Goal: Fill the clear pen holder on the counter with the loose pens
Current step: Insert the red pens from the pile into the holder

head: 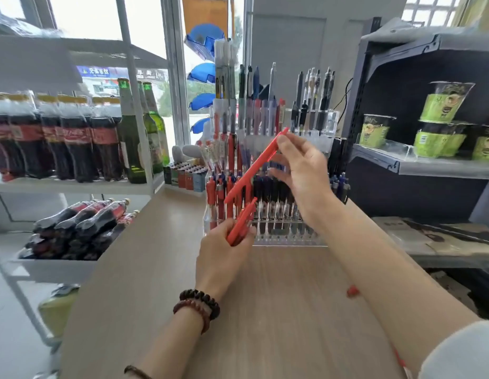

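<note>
Head view, shop counter. We note the clear pen holder (287, 239) standing at the far end of the wooden counter (278, 310), just beyond both hands; it is tiered, and its rows already carry upright red, blue and dark pens. The right hand (302, 173) is raised in front of the holder's middle tiers. Its thumb and forefinger pinch the upper end of one red pen (254, 168), which slants down to the left, its lower end hanging free near the front row. The remaining fingers look loosely spread, though they are motion-blurred. The left hand (224, 250) sits low, just above the counter and close to the holder's front left corner, fingers curled round a bunch of red pens (243, 221) that point up and away toward the holder. We cannot count the pens in the bunch. Two bead bracelets (198, 306) circle the left wrist. On the rack to the left are cola bottles (60, 138) and green glass bottles (132, 138); lighters (186, 175) sit beside the holder; green cups (444, 103) are on the right shelf.
</note>
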